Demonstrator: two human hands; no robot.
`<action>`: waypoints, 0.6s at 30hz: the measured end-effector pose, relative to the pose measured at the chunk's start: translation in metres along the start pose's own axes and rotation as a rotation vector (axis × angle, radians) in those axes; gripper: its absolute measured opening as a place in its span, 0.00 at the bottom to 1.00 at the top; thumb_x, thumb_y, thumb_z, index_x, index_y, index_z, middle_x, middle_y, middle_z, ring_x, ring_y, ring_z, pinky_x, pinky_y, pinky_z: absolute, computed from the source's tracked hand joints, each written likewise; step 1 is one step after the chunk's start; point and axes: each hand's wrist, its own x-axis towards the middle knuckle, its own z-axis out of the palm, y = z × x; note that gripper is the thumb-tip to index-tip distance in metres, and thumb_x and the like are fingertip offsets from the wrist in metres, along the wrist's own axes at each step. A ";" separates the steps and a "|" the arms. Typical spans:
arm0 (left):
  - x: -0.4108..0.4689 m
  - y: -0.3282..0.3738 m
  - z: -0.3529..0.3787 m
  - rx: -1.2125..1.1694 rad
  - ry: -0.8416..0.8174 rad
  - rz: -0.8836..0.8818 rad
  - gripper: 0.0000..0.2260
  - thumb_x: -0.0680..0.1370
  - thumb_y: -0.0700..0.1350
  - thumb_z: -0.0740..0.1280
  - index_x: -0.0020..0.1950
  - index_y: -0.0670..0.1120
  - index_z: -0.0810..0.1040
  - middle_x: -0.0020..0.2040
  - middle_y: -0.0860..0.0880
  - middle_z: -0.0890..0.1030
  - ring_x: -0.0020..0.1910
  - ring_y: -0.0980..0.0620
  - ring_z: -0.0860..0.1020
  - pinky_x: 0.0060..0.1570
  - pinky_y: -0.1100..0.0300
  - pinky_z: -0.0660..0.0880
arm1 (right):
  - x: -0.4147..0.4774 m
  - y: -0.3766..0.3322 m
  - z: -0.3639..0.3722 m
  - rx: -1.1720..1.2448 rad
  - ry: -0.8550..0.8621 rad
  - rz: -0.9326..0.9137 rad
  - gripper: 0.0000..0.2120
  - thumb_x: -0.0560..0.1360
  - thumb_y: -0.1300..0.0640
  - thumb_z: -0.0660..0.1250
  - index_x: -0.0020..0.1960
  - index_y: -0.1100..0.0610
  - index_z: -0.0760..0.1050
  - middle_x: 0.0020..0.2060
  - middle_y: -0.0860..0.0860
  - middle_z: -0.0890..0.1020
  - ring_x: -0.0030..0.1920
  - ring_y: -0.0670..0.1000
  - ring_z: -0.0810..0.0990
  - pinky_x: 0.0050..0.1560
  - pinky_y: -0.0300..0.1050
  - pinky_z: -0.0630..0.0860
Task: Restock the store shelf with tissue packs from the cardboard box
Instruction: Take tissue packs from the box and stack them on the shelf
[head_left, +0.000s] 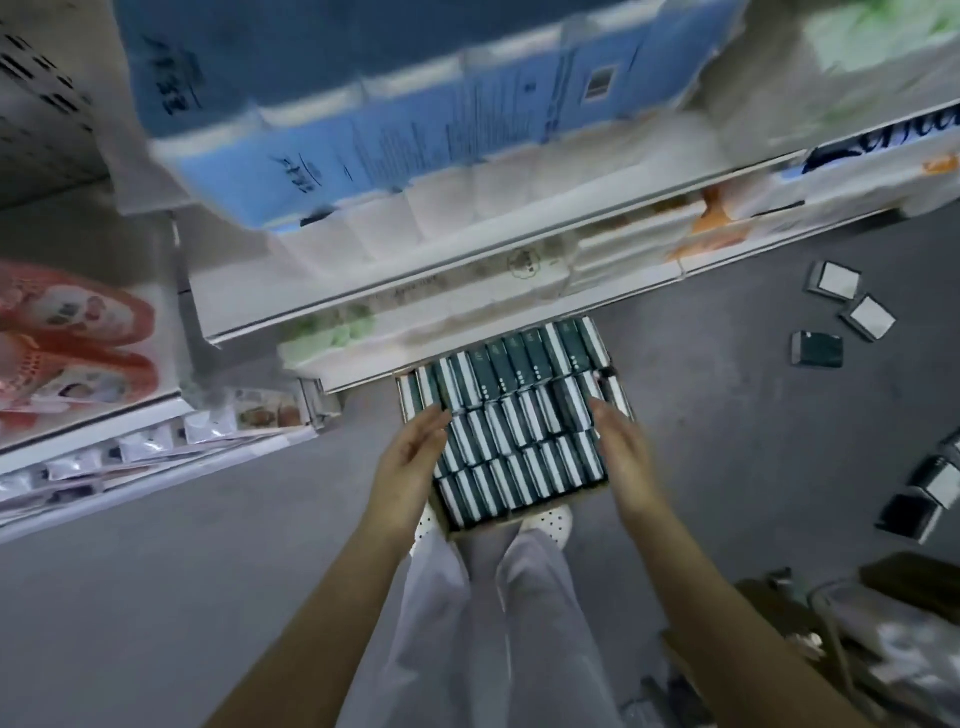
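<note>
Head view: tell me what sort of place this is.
Probably a shop aisle: tiered shelves hold wrapped toilet-roll packs, and a box full of tissue packs waits in front.

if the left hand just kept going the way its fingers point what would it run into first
Most likely the dark green tissue packs in the cardboard box. The left hand has straight fingers aimed forward and inward across the box's left edge. Depth is unclear, so they may already touch.

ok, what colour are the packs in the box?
The packs are dark green with white edges; head view.
</note>
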 end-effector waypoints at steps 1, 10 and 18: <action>0.012 -0.014 0.005 -0.013 0.005 -0.019 0.13 0.81 0.43 0.63 0.66 0.49 0.74 0.61 0.56 0.79 0.64 0.54 0.75 0.69 0.51 0.68 | 0.010 0.012 0.003 -0.010 -0.003 0.009 0.18 0.81 0.46 0.59 0.69 0.49 0.71 0.63 0.43 0.74 0.68 0.48 0.71 0.67 0.45 0.65; 0.114 -0.132 0.050 -0.016 -0.011 -0.194 0.09 0.81 0.47 0.64 0.60 0.56 0.79 0.62 0.58 0.79 0.63 0.58 0.74 0.69 0.53 0.69 | 0.129 0.113 0.012 -0.349 -0.003 0.067 0.21 0.82 0.49 0.58 0.73 0.55 0.68 0.77 0.48 0.59 0.75 0.49 0.59 0.62 0.35 0.54; 0.157 -0.194 0.060 -0.059 0.012 -0.320 0.10 0.81 0.48 0.64 0.60 0.53 0.80 0.60 0.56 0.79 0.59 0.56 0.76 0.57 0.61 0.73 | 0.204 0.178 0.018 -0.683 -0.138 0.038 0.26 0.80 0.42 0.60 0.74 0.54 0.67 0.79 0.50 0.50 0.78 0.52 0.51 0.76 0.50 0.55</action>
